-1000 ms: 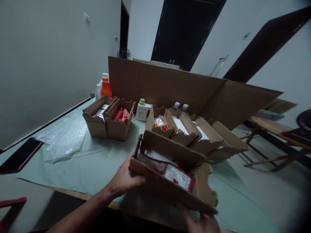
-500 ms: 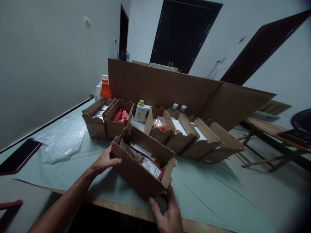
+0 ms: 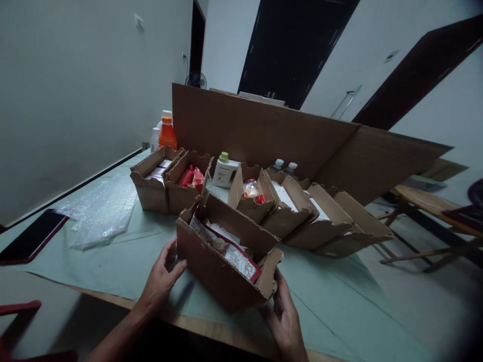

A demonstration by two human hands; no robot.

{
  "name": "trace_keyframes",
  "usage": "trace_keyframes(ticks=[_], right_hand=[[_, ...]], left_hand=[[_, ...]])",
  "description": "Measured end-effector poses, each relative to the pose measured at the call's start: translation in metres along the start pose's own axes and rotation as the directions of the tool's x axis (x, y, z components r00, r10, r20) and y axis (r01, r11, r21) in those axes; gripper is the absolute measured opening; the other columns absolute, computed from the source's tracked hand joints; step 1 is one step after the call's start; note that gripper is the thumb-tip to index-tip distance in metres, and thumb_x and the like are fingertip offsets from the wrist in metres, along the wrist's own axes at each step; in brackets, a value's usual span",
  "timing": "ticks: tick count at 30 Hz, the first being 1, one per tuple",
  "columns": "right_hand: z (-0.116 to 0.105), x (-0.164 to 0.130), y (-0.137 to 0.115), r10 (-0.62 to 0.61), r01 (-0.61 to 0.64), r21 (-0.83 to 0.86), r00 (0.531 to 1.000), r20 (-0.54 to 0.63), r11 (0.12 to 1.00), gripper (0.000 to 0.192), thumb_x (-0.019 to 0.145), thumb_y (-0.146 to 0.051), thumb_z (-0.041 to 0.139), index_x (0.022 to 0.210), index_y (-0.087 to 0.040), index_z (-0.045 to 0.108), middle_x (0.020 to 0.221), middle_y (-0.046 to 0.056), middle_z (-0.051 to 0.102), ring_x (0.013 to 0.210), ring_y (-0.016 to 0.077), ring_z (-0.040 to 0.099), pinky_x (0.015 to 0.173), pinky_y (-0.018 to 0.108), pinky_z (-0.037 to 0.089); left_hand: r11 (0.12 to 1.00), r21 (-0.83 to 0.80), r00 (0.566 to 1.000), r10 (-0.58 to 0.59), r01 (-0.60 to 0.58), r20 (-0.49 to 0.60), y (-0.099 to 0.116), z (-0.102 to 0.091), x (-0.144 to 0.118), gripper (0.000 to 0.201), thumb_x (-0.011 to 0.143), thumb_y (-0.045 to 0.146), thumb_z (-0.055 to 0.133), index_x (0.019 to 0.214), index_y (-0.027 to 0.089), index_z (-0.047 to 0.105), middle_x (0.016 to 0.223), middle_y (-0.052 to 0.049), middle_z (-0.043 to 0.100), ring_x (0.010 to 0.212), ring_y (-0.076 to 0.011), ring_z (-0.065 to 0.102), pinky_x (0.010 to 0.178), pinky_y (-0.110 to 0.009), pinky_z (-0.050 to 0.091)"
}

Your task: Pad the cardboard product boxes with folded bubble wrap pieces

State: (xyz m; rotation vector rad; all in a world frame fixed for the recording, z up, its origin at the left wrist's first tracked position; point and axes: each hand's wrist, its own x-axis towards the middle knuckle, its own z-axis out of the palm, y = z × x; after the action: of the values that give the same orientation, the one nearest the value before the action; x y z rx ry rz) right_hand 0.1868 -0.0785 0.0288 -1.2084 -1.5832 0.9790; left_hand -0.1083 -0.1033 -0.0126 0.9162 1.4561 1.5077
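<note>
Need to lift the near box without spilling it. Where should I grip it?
Grip the near box by its two short end walls, one hand from each side, where the left hand and right hand already sit. It is long and open-topped, with packets inside, so end grips probably keep it level.

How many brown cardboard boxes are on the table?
7: one box between the left hand and right hand, two back left, four in a row right. More may hide behind.
</note>
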Motion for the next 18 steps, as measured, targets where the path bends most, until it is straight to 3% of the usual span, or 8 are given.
trace_keyframes(ticks=[3,7,13,18], right_hand=[[0.002,0.019,-0.001,0.013,-0.015,0.059,0.999,0.039,0.998,0.074,0.084,-0.065,0.061,0.142,-0.02,0.052,0.141,0.016,0.059,0.119,0.0321,0.063,0.095,0.041,0.054],[0.014,0.031,-0.004,0.005,-0.009,0.119,0.999,0.039,0.993,0.06,0.084,-0.066,0.059,0.126,-0.023,0.063,0.123,0.012,0.07,0.108,0.0315,0.067,0.091,0.04,0.055],[0.023,0.026,0.007,0.057,-0.062,0.13,0.998,0.04,0.99,0.058,0.084,-0.056,0.065,0.131,-0.022,0.058,0.126,0.012,0.069,0.109,0.0294,0.067,0.092,0.04,0.055],[0.03,0.017,0.026,0.106,-0.111,0.142,0.993,0.044,0.984,0.067,0.084,-0.052,0.065,0.142,-0.022,0.049,0.122,0.013,0.07,0.1,0.0277,0.071,0.084,0.039,0.059]], left_hand=[[1.0,-0.017,0.997,0.006,-0.007,-0.078,-0.005,0.014,-0.014,0.086,0.078,0.056,0.071,0.149,0.022,0.034,0.156,-0.016,0.04,0.147,-0.0327,0.035,0.12,-0.047,0.034],[0.993,-0.054,0.991,0.099,-0.104,-0.086,-0.001,0.038,-0.021,0.09,0.083,0.052,0.069,0.155,0.025,0.023,0.164,-0.012,0.024,0.152,-0.0303,0.024,0.122,-0.043,0.031],[0.994,-0.044,0.995,0.098,-0.097,0.032,0.007,0.062,-0.003,0.09,0.084,0.052,0.068,0.157,0.026,0.023,0.167,-0.013,0.018,0.153,-0.0357,0.019,0.12,-0.052,0.032],[0.989,-0.009,0.978,0.149,-0.149,0.149,0.015,0.061,0.012,0.086,0.086,0.056,0.064,0.156,0.022,0.028,0.166,-0.013,0.023,0.153,-0.034,0.021,0.122,-0.05,0.028]])
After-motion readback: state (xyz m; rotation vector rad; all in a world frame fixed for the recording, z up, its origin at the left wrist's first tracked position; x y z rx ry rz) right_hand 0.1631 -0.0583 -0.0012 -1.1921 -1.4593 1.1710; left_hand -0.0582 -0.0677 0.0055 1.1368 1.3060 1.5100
